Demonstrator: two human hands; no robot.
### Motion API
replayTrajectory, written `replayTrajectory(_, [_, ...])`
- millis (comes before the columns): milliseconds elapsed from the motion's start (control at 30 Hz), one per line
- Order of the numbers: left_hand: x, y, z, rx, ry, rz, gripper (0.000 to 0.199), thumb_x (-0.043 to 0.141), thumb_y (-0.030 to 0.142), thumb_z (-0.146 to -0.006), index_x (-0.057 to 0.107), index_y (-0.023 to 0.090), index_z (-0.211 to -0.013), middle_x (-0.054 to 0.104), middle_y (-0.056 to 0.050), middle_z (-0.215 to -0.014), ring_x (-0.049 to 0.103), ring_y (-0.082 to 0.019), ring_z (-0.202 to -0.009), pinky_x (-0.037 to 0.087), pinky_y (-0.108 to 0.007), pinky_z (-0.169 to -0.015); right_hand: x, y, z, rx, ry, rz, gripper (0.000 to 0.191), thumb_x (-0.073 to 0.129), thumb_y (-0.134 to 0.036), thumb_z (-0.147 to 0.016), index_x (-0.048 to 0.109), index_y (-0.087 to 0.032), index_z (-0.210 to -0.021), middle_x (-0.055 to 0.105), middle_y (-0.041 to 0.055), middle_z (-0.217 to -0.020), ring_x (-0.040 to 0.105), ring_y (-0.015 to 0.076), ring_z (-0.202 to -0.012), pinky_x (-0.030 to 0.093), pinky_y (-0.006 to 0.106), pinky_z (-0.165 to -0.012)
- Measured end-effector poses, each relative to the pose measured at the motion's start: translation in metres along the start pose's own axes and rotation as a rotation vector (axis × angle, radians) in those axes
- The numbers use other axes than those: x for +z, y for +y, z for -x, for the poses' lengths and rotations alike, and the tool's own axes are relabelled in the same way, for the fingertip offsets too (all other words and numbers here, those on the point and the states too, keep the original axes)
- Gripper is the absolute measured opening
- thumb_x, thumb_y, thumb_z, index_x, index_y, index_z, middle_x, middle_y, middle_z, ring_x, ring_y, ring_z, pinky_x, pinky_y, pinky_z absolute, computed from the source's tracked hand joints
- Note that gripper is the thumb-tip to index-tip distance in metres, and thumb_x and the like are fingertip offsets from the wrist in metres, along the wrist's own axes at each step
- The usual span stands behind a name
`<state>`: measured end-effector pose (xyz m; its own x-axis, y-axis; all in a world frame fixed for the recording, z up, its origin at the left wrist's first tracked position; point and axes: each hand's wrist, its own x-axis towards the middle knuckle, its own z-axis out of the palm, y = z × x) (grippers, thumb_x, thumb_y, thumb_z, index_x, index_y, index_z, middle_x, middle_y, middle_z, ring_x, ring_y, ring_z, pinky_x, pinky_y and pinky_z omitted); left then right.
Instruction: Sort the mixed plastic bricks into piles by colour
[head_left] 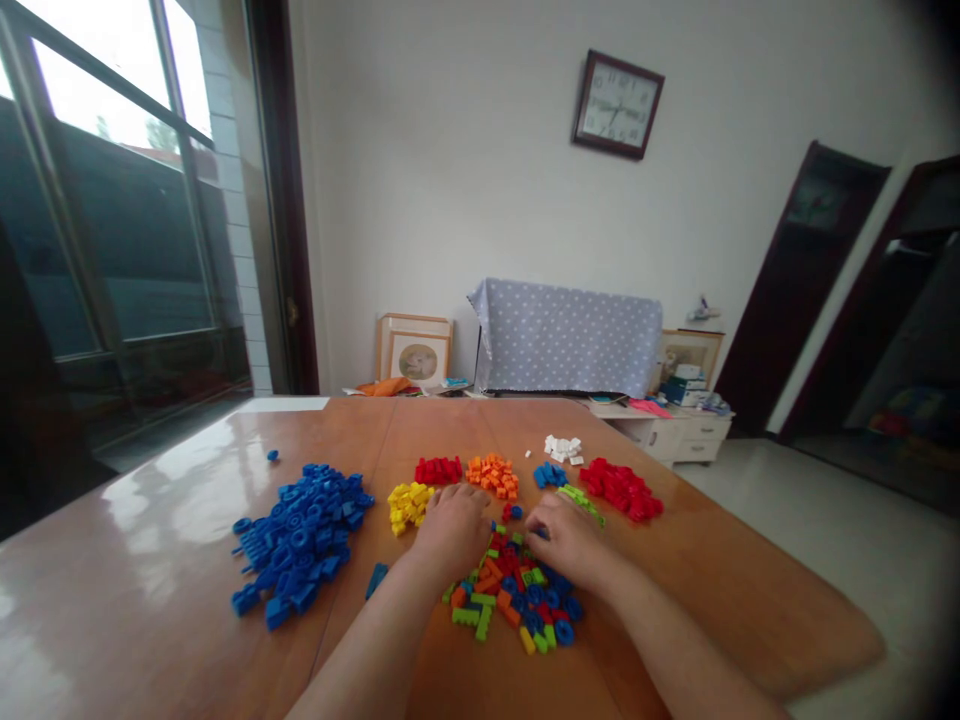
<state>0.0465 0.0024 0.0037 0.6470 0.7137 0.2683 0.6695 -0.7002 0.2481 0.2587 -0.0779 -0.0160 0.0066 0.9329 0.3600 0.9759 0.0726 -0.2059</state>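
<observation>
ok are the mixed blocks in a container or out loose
Out loose: the mixed blocks lie on the table, no container wall around them.

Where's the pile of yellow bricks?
In the head view, the yellow brick pile is on the wooden table, left of centre, between the big blue brick pile and the left hand.

On one brown wooden table [180, 560] I count two blue plastic-brick heaps [307, 535], two red plastic-brick heaps [622, 490], and one each of yellow heap [410, 507], orange heap [493, 477], white heap [561, 448], lime-green heap [583, 503] and mixed-colour heap [517, 590]. Toward the far edge I see one loose blue round piece [272, 455] and one loose white piece [527, 454]. Bricks within heaps overlap too much to count.
</observation>
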Motion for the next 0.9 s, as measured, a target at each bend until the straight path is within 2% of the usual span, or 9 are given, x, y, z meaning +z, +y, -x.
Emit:
replayTrajectory(67, [0.000,-0.002,-0.001,-0.003,0.005,0.008,0.031,0.051,0.027,-0.086,0.067,0.024,-0.113,0.065,-0.009,-0.121,0.056,-0.027,-0.116,0.041,-0.038,-0.102,-0.005,0.013,-0.002,0.063,0.086,-0.044,0.015,0.061,-0.032,-0.084,0.074,-0.024,-0.081,0.067,0.0033,-0.090,0.059,0.0201,-0.092,0.040,0.028,-0.078])
replayTrajectory(200, [-0.002,-0.003,-0.002,-0.012,0.021,0.021,0.032,0.052,0.027,-0.086,0.067,0.026,-0.114,0.066,-0.009,-0.119,0.056,-0.027,-0.116,0.041,-0.039,-0.101,-0.020,0.049,-0.005,0.229,0.337,-0.107,0.026,0.054,-0.038,-0.089,0.076,-0.024,-0.090,0.071,0.0048,-0.094,0.061,0.0212,-0.095,0.042,0.029,-0.084])
replayTrajectory(267, [-0.003,-0.002,-0.002,-0.019,0.016,0.023,0.034,0.052,0.028,-0.086,0.067,0.026,-0.116,0.065,-0.009,-0.120,0.056,-0.027,-0.117,0.041,-0.039,-0.103,-0.023,0.064,-0.007,0.309,0.415,-0.095,0.030,0.053,-0.041,-0.090,0.077,-0.024,-0.093,0.072,0.0061,-0.096,0.061,0.0219,-0.096,0.043,0.030,-0.085])
replayTrajectory(367, [-0.003,0.000,-0.001,-0.018,0.001,0.024,0.033,0.051,0.029,-0.087,0.067,0.026,-0.117,0.065,-0.009,-0.123,0.055,-0.027,-0.119,0.040,-0.040,-0.104,-0.019,0.078,-0.009,0.368,0.394,-0.033,0.031,0.054,-0.043,-0.090,0.078,-0.024,-0.094,0.073,0.0067,-0.098,0.062,0.0218,-0.095,0.042,0.030,-0.085])
replayTrajectory(467, [-0.005,0.001,0.000,-0.017,-0.014,0.022,0.034,0.051,0.029,-0.088,0.066,0.026,-0.118,0.064,-0.009,-0.125,0.055,-0.028,-0.120,0.040,-0.040,-0.104,-0.010,0.085,-0.012,0.371,0.340,0.050,0.030,0.054,-0.041,-0.090,0.078,-0.025,-0.098,0.073,0.0068,-0.102,0.061,0.0223,-0.100,0.042,0.031,-0.089])
replayTrajectory(667, [-0.007,0.000,0.000,-0.024,-0.012,0.017,0.033,0.051,0.028,-0.087,0.067,0.026,-0.117,0.065,-0.010,-0.123,0.055,-0.028,-0.120,0.040,-0.040,-0.105,0.001,0.093,-0.015,0.365,0.313,0.158,0.026,0.058,-0.041,-0.088,0.080,-0.029,-0.096,0.072,0.0056,-0.110,0.058,0.0234,-0.103,0.041,0.033,-0.090])
replayTrajectory(900, [-0.010,0.003,0.001,-0.031,-0.033,0.020,0.033,0.050,0.027,-0.087,0.067,0.025,-0.115,0.065,-0.010,-0.123,0.056,-0.028,-0.118,0.041,-0.041,-0.104,0.004,0.093,-0.014,0.364,0.285,0.135,0.027,0.057,-0.037,-0.088,0.080,-0.030,-0.098,0.072,0.0053,-0.117,0.058,0.0247,-0.111,0.040,0.034,-0.095])
